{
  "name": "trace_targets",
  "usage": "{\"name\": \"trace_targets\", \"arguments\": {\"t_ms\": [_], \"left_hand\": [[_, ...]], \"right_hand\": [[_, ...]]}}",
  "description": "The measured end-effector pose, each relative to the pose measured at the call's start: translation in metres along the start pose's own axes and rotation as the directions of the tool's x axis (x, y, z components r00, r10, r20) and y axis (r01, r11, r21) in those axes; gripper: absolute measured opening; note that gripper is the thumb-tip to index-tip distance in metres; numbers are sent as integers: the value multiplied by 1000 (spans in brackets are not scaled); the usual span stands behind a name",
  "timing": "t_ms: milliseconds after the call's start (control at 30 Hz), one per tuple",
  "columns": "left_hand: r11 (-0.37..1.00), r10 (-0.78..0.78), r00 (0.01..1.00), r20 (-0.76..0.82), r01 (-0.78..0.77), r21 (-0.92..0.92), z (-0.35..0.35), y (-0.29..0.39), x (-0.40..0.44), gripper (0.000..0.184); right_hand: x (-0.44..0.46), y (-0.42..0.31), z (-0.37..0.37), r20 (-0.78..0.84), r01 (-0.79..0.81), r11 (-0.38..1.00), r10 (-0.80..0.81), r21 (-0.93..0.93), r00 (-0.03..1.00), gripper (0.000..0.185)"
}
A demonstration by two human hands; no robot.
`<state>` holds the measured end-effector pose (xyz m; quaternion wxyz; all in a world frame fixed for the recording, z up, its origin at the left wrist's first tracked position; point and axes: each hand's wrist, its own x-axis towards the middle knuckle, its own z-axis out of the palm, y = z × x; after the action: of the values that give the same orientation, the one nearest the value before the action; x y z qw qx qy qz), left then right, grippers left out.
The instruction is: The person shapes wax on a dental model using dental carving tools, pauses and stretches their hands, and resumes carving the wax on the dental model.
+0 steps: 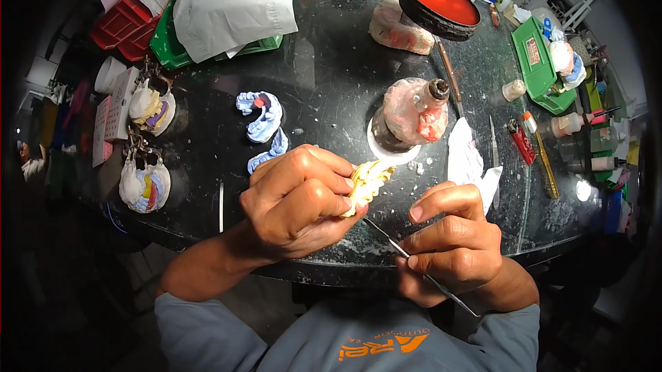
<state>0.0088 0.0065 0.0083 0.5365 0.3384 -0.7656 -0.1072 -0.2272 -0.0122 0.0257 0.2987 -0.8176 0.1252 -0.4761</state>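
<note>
My left hand (300,199) is closed around a small yellow dental cast (371,182), with its toothed edge showing past the fingertips. My right hand (452,244) grips a thin metal dental carver (434,282). The tool's tip lies close to the lower end of the cast; whether it touches cannot be made out. Behind my left hand, light-blue dental pieces (265,124) rest on the black table (324,96). Just beyond the cast stands a wax-smeared burner (410,113) with a dark nozzle, and a crumpled white tissue (465,155) lies past my right hand.
A dish of red wax (441,3) stands at the back. Articulators with dental models (146,182) are at the left, near a green tray (169,44) under white sheets. To the right are a knife (494,141), a yellow-handled tool (545,158) and a green bin (534,62).
</note>
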Motion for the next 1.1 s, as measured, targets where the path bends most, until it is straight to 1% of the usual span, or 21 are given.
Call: {"name": "trace_targets", "arguments": {"t_ms": [67,167,200,300,400,500,667,767,867,967,1100], "left_hand": [[999,-31,999,-17,31,-23,2,0,2,47],[987,-138,989,-54,133,-92,5,-3,2,49],[984,-150,987,-52,144,-104,5,-5,2,50],[942,-241,969,-50,221,-250,9,-7,1,51],[848,-389,921,-13,353,-394,11,-6,-1,52],[744,-491,870,38,442,-502,11,-4,0,54],[747,-501,864,47,460,-480,11,-4,0,55],[745,-502,863,51,462,-482,11,-3,1,54],[745,-497,866,56,458,-485,11,-4,1,54],[750,-483,874,53,443,-491,11,-5,0,55],[761,-476,877,60,445,-472,11,-3,4,55]], "right_hand": [[1,0,-2,-21,-11,1000,11,-6,1000,23],[3,-3,-7,-51,-51,997,48,-57,998,25],[4,-3,-9,-58,-58,994,53,-90,997,26],[5,-3,-12,-107,-90,986,75,-139,991,27],[2,1,-14,-159,-95,984,71,-149,985,26],[0,5,-14,-208,-96,984,63,-153,976,25],[0,8,-15,-220,-92,984,56,-156,974,24],[0,9,-18,-131,-64,982,41,-180,990,19],[-2,10,-15,-154,-88,982,63,-168,986,19],[3,16,-12,-244,-82,977,32,-197,969,25],[5,17,-19,-240,-95,962,32,-256,970,28]]}}
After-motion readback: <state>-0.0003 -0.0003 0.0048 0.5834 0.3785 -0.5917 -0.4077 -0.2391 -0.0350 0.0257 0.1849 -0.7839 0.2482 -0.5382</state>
